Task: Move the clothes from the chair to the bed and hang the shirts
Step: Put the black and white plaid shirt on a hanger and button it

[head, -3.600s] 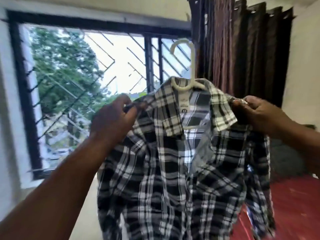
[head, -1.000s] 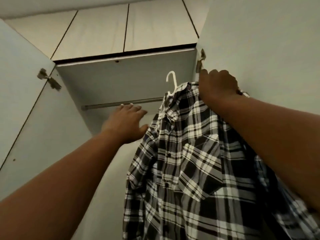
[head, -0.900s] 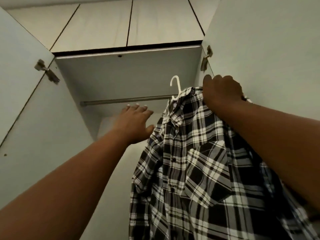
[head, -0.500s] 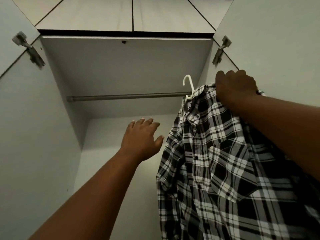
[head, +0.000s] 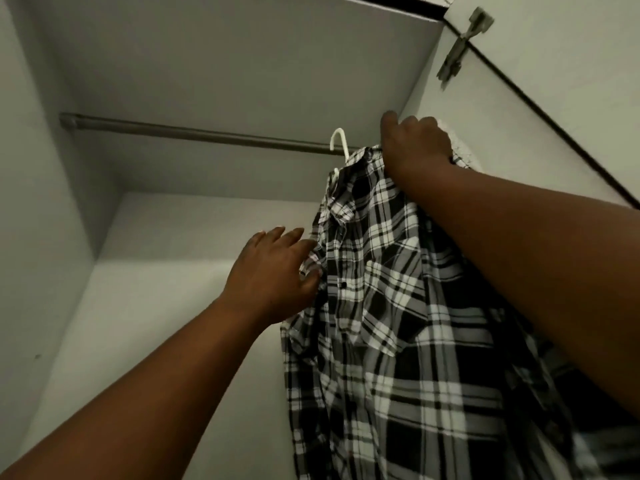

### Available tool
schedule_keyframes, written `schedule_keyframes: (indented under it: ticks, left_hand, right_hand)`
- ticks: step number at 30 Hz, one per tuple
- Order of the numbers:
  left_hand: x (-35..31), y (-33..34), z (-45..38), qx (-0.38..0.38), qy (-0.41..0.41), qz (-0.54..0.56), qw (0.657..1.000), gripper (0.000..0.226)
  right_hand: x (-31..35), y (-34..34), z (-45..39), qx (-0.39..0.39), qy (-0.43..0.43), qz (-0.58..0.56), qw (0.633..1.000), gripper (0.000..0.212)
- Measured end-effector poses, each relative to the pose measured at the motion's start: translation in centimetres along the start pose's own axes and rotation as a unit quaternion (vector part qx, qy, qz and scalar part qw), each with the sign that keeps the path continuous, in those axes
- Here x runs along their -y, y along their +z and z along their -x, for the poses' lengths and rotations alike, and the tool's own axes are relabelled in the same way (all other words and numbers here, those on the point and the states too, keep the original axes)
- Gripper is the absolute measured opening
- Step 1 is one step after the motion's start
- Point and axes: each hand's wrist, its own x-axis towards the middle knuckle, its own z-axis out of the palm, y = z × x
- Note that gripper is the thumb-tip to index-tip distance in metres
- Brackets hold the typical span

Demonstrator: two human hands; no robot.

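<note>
Hiding the hanger shoulder, right hand grips shirt.

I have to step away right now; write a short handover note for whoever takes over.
Right hand grips the plaid shirt at its shoulder, up by the wardrobe rail. Left hand is open, fingers touching the shirt's front edge.
The white hanger hook is at the rail; whether it is seated cannot be told.
Left: confirm the hook, let go, hang the remaining shirts.

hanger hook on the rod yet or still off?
Cannot tell for certain. The white hanger hook overlaps the rod at its right end, but the right hand grips the plaid shirt at the shoulder.
</note>
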Motion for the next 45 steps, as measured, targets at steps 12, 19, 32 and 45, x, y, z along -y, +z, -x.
schedule_keyframes:
  ticks: [12,19,32,45]
  left_hand:
    - [1.2,2.0,-1.3,-0.002,0.005,-0.054,0.999,0.054]
    - [0.9,3.0,1.6,0.058,0.002,-0.066,0.996,0.059]
    - [-4.0,1.9,7.7,0.057,-0.081,0.045,0.994,0.077]
    - [-14.6,-2.6,26.9,0.304,-0.108,0.079,0.943,0.096]
  right_hand:
    - [1.8,8.0,-6.8,-0.015,0.038,-0.121,0.992,0.037]
    - [0.8,7.8,-6.5,0.007,0.003,-0.072,0.997,0.04]
    - [-0.4,2.1,6.7,0.01,-0.14,-0.002,0.99,0.04]
    - [-1.6,-8.2,42.5,0.444,-0.063,-0.132,0.884,0.069]
